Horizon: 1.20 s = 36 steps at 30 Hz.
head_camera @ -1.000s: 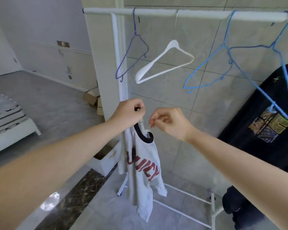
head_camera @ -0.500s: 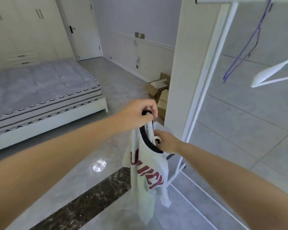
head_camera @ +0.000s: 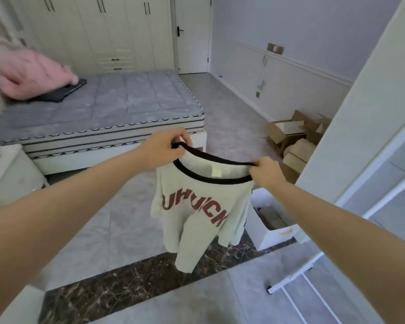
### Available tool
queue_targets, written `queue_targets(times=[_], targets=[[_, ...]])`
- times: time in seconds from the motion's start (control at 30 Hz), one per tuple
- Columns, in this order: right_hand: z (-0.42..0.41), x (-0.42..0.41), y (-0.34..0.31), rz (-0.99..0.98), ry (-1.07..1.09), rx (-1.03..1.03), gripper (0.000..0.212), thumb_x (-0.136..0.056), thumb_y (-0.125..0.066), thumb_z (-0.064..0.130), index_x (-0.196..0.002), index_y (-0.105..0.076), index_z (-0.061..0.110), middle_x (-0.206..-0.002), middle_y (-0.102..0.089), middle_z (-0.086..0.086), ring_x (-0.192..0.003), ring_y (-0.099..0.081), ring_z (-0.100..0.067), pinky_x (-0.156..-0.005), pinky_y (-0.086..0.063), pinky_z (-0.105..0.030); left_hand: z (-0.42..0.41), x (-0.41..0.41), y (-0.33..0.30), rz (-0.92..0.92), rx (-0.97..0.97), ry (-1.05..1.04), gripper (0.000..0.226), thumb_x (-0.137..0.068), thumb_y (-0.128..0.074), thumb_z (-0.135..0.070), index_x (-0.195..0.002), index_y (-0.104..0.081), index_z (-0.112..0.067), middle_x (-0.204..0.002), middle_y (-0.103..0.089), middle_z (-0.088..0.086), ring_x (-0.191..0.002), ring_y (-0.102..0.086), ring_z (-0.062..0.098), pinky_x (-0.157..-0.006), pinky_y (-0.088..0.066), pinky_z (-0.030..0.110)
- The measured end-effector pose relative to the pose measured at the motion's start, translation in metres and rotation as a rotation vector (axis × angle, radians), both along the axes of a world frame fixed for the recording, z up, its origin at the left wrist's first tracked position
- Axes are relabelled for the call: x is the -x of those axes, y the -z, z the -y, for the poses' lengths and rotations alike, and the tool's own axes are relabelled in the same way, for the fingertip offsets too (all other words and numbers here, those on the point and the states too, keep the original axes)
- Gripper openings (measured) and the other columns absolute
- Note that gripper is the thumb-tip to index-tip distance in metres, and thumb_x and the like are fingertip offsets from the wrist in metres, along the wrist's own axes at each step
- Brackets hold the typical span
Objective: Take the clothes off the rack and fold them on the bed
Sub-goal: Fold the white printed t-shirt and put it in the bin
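Head view shows me both hands out front, arms extended: my left hand (head_camera: 164, 148) pinches one end of the black collar of the white T-shirt (head_camera: 197, 206), my right hand (head_camera: 265, 171) grips the other end, so the shirt hangs spread between them above the floor, short of the bed (head_camera: 117, 106)

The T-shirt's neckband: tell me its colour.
Black, against the white cotton T-shirt with red lettering; the neckband shows best in the head view.
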State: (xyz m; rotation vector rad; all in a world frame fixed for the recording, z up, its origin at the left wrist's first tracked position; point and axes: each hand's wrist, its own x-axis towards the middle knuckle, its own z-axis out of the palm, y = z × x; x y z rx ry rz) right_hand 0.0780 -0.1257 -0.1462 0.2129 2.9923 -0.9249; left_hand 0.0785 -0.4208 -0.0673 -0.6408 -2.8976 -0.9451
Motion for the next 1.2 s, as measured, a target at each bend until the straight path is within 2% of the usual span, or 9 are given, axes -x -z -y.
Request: queue_targets(times=[0.13, 0.33, 0.43, 0.53, 0.7, 0.83, 0.93, 1.07, 1.2], targets=[[0.03, 0.05, -0.03, -0.083, 0.02, 0.058, 0.023, -0.084, -0.047, 0.014, -0.084, -0.07, 0.013, -0.074, -0.067, -0.009, -0.076, -0.063, -0.03, -0.068, -0.052, -0.04, 0.044, 0.032, 0.01, -0.072, 0.108, -0.128, 0.017, -0.099, -0.055, -0.018, -0.113, -0.063, -0.021, -0.101, -0.059, -0.003, -0.094, -0.055, 0.018, -0.067, -0.035, 0.025], [0.075, 0.141, -0.051, -0.068, -0.071, 0.176, 0.028, -0.093, -0.043, 0.022, -0.089, -0.068, 0.01, -0.061, -0.067, -0.014, -0.058, -0.061, -0.019, -0.055, -0.041, -0.03, 0.087, 0.083, 0.015, -0.143, 0.119, -0.344, 0.028, -0.097, -0.06, -0.027, -0.077, -0.055, -0.009, -0.068, -0.047, 0.0, -0.069, -0.044, 0.021, -0.057, -0.027, 0.03], [0.088, 0.187, -0.05, 0.018, -0.103, 0.356, 0.023, -0.097, -0.045, 0.029, -0.085, -0.059, 0.015, -0.064, -0.063, -0.011, -0.068, -0.074, -0.032, -0.049, -0.042, -0.026, 0.094, 0.116, 0.018, -0.119, 0.037, -0.45, 0.03, -0.101, -0.053, -0.028, -0.087, -0.061, -0.002, -0.077, -0.056, 0.009, -0.076, -0.05, 0.027, -0.061, -0.032, 0.027], [0.099, 0.236, -0.054, 0.06, -0.112, 0.486, 0.026, -0.097, -0.049, 0.046, -0.083, -0.053, 0.025, -0.084, -0.061, -0.006, -0.072, -0.075, -0.035, -0.065, -0.055, -0.035, 0.096, 0.156, 0.02, -0.103, -0.116, -0.569, 0.031, -0.105, -0.043, -0.032, -0.105, -0.063, -0.008, -0.098, -0.064, 0.008, -0.093, -0.056, 0.025, -0.074, -0.034, 0.034], [0.114, 0.319, -0.058, 0.023, -0.201, 0.412, 0.05, -0.089, -0.055, 0.064, -0.091, -0.065, 0.015, -0.085, -0.068, -0.01, -0.077, -0.073, -0.032, -0.083, -0.06, -0.043, 0.106, 0.212, 0.025, -0.148, -0.207, -0.712, 0.032, -0.106, -0.039, -0.035, -0.106, -0.061, -0.012, -0.101, -0.065, 0.003, -0.094, -0.056, 0.021, -0.078, -0.037, 0.033], [0.131, 0.368, -0.058, -0.109, -0.258, 0.236, 0.056, -0.093, -0.052, 0.063, -0.065, -0.048, 0.014, -0.061, -0.051, -0.003, -0.068, -0.058, -0.027, -0.061, -0.037, -0.033, 0.124, 0.24, 0.018, -0.101, -0.201, -0.682, 0.02, -0.103, -0.045, -0.037, -0.09, -0.054, -0.026, -0.084, -0.061, -0.007, -0.081, -0.055, 0.014, -0.072, -0.039, 0.028], [0.149, 0.398, -0.056, -0.101, -0.275, 0.282, 0.053, -0.09, -0.059, 0.061, -0.064, -0.051, 0.016, -0.063, -0.053, 0.0, -0.071, -0.051, -0.022, -0.057, -0.032, -0.029, 0.139, 0.256, 0.012, -0.042, -0.107, -0.611, 0.013, -0.093, -0.053, -0.035, -0.099, -0.055, -0.023, -0.088, -0.062, -0.005, -0.083, -0.056, 0.014, -0.073, -0.04, 0.03], [0.172, 0.441, -0.051, -0.104, -0.32, 0.291, 0.051, -0.078, -0.066, 0.07, -0.089, -0.073, 0.021, -0.089, -0.07, 0.002, -0.095, -0.063, -0.022, -0.08, -0.048, -0.032, 0.173, 0.292, 0.011, -0.065, 0.165, -0.572, 0.016, -0.086, -0.058, -0.009, -0.101, -0.055, -0.016, -0.091, -0.056, 0.0, -0.086, -0.051, 0.021, -0.07, -0.033, 0.033], [0.196, 0.48, -0.055, -0.034, -0.46, 0.209, 0.093, -0.058, -0.065, 0.089, -0.127, -0.065, 0.026, -0.123, -0.066, 0.006, -0.118, -0.057, -0.018, -0.099, -0.046, -0.035, 0.233, 0.34, 0.022, -0.174, 0.295, -0.697, 0.006, -0.087, -0.06, -0.003, -0.092, -0.061, -0.001, -0.09, -0.061, 0.017, -0.092, -0.056, 0.036, -0.068, -0.028, 0.033]])
